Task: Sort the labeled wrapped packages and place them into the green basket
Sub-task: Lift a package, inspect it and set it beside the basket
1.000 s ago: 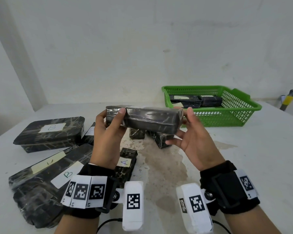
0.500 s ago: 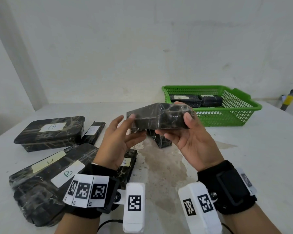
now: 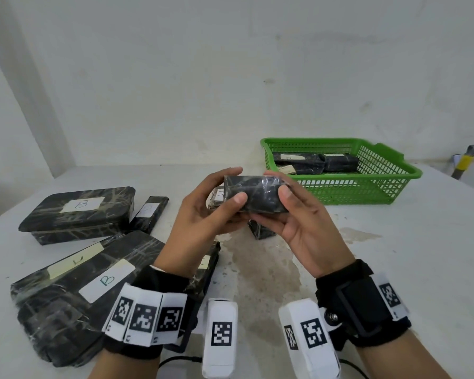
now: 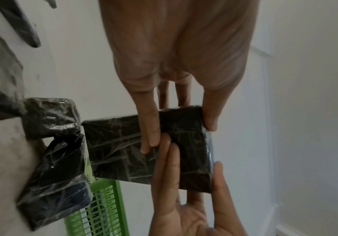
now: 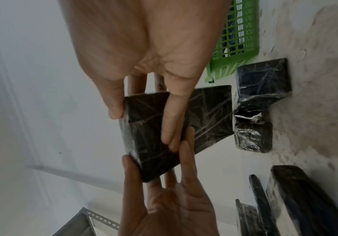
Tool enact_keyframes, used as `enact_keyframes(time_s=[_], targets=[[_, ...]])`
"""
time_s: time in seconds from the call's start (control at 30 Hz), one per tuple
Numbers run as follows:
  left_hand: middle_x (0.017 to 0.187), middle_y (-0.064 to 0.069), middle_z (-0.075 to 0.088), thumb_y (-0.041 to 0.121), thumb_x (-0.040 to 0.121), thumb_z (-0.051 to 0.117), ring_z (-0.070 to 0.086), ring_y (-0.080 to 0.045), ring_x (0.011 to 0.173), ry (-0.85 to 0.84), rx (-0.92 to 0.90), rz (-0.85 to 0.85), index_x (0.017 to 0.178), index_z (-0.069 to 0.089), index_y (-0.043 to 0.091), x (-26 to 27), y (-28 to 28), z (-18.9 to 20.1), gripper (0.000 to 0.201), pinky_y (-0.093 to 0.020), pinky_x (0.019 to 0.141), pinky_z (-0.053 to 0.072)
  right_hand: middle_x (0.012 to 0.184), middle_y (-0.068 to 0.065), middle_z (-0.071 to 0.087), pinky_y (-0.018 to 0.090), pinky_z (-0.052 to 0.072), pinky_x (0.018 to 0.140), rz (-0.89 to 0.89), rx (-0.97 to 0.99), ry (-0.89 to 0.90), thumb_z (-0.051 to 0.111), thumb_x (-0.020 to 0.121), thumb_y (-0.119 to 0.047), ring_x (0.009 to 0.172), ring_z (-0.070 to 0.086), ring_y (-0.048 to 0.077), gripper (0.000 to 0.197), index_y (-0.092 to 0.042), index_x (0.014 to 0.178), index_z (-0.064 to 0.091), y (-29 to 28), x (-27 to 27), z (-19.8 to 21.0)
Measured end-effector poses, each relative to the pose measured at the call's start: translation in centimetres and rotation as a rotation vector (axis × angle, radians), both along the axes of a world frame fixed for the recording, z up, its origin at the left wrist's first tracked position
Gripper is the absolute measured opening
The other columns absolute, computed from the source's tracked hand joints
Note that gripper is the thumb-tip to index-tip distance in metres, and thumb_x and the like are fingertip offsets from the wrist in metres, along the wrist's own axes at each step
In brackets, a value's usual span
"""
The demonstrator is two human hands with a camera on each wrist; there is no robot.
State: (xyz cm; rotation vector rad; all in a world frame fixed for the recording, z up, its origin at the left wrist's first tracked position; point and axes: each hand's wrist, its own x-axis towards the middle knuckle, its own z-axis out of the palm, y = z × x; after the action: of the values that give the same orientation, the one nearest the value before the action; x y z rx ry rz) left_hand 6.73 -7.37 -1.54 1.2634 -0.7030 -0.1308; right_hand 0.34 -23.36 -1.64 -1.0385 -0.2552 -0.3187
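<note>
Held packet: a black film-wrapped packet (image 3: 253,196) is up off the table (image 3: 394,269), between my two hands, in front of the basket (image 3: 367,190).
My left hand (image 3: 200,222): thumb on the near face, fingers curled round the far side and underneath, gripping the packet's left part.
My right hand (image 3: 301,231): thumb on the near face, fingers wrapped beneath and behind, gripping the right part.
Label on it: none on the faces I can see.
Basket: green, far right on the table; wrapped packets already lie inside.
Left of me: two big packets marked B (image 3: 77,212) (image 3: 74,291), a slim one (image 3: 148,213) just beside them.
Under my hands: small packets (image 3: 260,231) on the table.
</note>
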Motion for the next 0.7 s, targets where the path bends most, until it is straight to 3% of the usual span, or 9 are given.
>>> enact_keyframes(time_s=[0.13,0.23,0.3,0.5,0.7], targets=[[0.113,0.004,0.067,0.018,0.082,0.068,0.072,-0.028,0.1,0.003,-0.059,0.008,0.118,0.064,0.013,0.05,-0.17,-0.21,0.036,-0.036,0.08,0.06,0.125,0.02,0.064,0.035,0.059,0.08,-0.006,-0.003,-0.003,0.065,0.078,-0.027,0.113,0.065,0.033,0.043,-0.009,0.118,0.065,-0.07,-0.03,-0.07],[0.111,0.0,0.068,0.027,0.077,0.076,0.072,-0.028,0.097,0.002,-0.051,0.002,0.115,0.065,0.016,0.14,0.07,-0.21,0.041,-0.037,0.079,0.06,0.129,0.024,0.06,0.035,0.058,0.081,0.004,-0.001,-0.029,0.074,0.075,-0.037,0.113,0.064,0.034,0.048,-0.011,0.116,0.067,0.13,-0.03,-0.24],[0.121,-0.006,0.064,0.035,0.073,0.073,0.071,-0.027,0.101,0.013,-0.05,-0.004,0.114,0.066,0.017,0.09,0.08,-0.2,0.045,-0.037,0.078,0.06,0.133,0.028,0.054,0.037,0.059,0.081,-0.061,-0.044,-0.037,0.073,0.076,-0.035,0.116,0.062,0.035,0.043,-0.011,0.111,0.069,0.31,0.0,-0.28],[0.12,-0.014,0.062,0.019,0.083,0.067,0.072,-0.028,0.099,0.043,-0.091,0.03,0.114,0.064,0.005,-0.25,-0.46,-0.37,0.034,-0.035,0.072,0.061,0.131,0.025,0.057,0.039,0.06,0.077,-0.133,-0.078,0.004,0.065,0.079,-0.028,0.114,0.064,0.036,0.038,-0.006,0.11,0.068,0.16,-0.01,-0.44],[0.12,-0.014,0.063,0.026,0.079,0.076,0.072,-0.029,0.099,0.066,-0.079,-0.001,0.115,0.064,0.007,-0.2,-0.12,-0.12,0.042,-0.034,0.074,0.06,0.131,0.025,0.055,0.038,0.06,0.077,-0.134,-0.098,-0.042,0.081,0.068,-0.039,0.112,0.064,0.036,0.051,-0.012,0.11,0.07,0.48,0.11,-0.71]])
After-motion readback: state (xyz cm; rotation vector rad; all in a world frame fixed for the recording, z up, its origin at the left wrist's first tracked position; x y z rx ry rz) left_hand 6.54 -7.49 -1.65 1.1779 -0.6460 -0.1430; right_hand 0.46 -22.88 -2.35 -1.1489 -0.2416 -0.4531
